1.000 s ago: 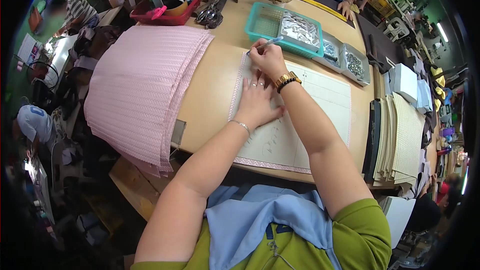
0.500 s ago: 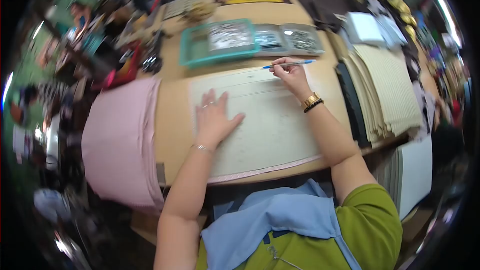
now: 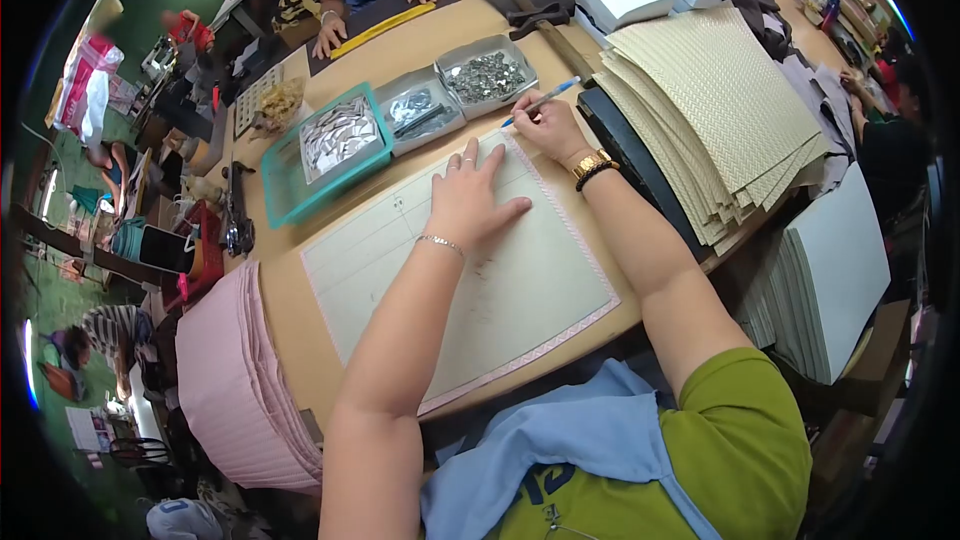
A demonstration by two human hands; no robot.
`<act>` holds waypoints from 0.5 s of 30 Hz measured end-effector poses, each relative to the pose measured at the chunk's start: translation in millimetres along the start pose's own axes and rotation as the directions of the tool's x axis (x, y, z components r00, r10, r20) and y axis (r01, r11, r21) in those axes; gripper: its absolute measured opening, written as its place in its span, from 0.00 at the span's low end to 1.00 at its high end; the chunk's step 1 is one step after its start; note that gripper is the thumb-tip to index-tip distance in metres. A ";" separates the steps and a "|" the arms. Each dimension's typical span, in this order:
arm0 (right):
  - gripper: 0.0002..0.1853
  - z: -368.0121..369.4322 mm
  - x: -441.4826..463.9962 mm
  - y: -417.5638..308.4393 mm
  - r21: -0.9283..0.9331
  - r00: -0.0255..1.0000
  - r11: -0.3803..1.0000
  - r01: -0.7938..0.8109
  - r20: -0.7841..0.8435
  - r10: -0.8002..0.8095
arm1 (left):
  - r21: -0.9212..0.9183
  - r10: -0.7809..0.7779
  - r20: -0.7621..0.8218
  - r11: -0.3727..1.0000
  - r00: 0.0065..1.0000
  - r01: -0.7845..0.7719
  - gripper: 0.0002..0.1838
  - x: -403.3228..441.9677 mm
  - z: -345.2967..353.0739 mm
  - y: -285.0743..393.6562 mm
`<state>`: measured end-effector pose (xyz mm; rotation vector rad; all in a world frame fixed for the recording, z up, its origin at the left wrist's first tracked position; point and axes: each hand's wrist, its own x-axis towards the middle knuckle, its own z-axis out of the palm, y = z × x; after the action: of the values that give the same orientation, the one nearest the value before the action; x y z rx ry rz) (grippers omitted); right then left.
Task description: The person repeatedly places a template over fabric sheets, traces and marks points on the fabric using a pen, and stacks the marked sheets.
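A pale pattern sheet [image 3: 540, 275] with ruled lines lies on the table, and a pink quilted edge of material shows from under its border. My left hand [image 3: 468, 198] rests flat on its upper middle, fingers spread and pointing away from me. At the sheet's far right corner, my right hand [image 3: 552, 132] pinches a blue-and-clear ballpoint pen [image 3: 556, 93]. The pen slants with its tip low at that corner; whether it touches is too small to tell.
A teal tray [image 3: 285, 202] of small metal pieces and grey trays [image 3: 470, 105] of hardware stand beyond the sheet. A hammer [image 3: 568, 52] lies behind them. Pink quilted material [image 3: 225, 370] is at left, cream textured sheets [image 3: 725, 90] at right. Across the table, a person's hands rest by a yellow strip [image 3: 385, 28].
The view has turned. My left hand has shifted from the sheet's left side towards its upper middle. My right hand has brought the pen from above the far edge to the far right corner.
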<state>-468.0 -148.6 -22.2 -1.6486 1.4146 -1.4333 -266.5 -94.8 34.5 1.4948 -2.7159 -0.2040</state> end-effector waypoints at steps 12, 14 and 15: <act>0.09 3.6 -2.9 6.2 -0.015 0.998 0.999 0.052 0.041 -0.052 | -0.016 -0.023 0.065 1.000 0.998 0.024 0.50 9.7 0.7 3.5; 0.08 1.8 -2.9 1.7 -0.027 0.998 0.999 0.047 0.042 -0.046 | -0.021 -0.027 0.065 0.999 0.998 0.028 0.50 9.9 2.4 3.1; 0.07 1.7 -2.5 -1.3 -0.042 0.998 0.998 0.046 0.032 -0.045 | -0.023 -0.027 0.068 0.999 0.997 0.029 0.51 10.3 3.1 2.3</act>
<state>-465.7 -146.3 -22.5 -1.7328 1.4083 -1.4051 -274.3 -102.0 31.4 1.5480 -2.7351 -0.2921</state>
